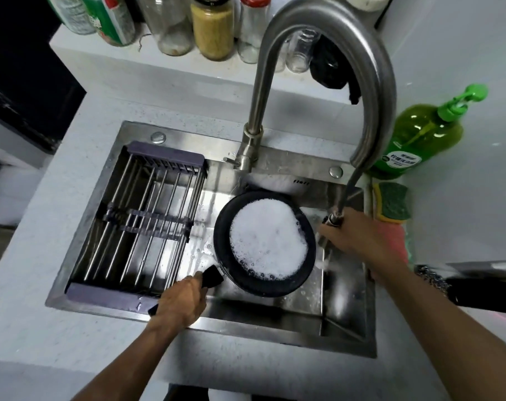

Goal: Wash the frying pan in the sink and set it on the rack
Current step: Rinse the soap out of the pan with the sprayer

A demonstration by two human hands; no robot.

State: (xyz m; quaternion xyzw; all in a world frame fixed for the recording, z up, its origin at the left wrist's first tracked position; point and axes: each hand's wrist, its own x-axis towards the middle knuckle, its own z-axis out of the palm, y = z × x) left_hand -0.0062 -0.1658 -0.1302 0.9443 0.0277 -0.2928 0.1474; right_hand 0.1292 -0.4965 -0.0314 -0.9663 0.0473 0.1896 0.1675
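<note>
The frying pan, full of white foam, sits tilted in the sink, right of the rack. The left hand grips its black handle. The right hand holds the pulled-out faucet sprayer beside the pan's rim.

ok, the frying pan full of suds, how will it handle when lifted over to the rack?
The frying pan looks rigid, so it should not flex. Foam fills it, so it is probably front-heavy and may spill if tilted. The left hand grips only the handle, which is likely wet and slippery.
</note>
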